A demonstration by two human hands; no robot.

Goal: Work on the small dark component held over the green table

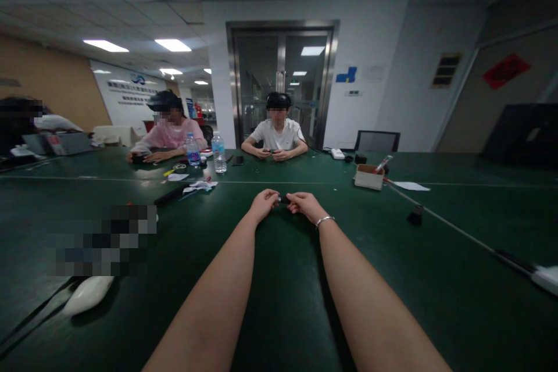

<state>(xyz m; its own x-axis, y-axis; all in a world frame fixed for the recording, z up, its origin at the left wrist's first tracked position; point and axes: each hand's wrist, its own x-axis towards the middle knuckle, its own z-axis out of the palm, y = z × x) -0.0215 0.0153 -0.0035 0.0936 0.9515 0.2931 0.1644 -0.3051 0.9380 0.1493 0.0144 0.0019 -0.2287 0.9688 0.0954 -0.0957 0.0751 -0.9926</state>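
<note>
Both my arms reach out over the green table [283, 302]. Between my fingertips is a small black object with a silvery end [283, 200]; its exact kind is too small to make out. My left hand [264, 205] pinches it at the silvery end. From the other side, my right hand [307, 206] has thumb and fingers closed on the black part. A silver bracelet [325, 221] circles my right wrist. Fingers cover part of the object, which is held just above the tabletop or touching it; I cannot tell which.
Across the table sit a person in white [279, 136] and a person in pink [174, 131], both with headsets. Two water bottles [219, 154] stand left of centre. To the right are a small box [368, 177], a black clip [415, 215] and a cable [444, 220]. A white object [89, 295] lies near left.
</note>
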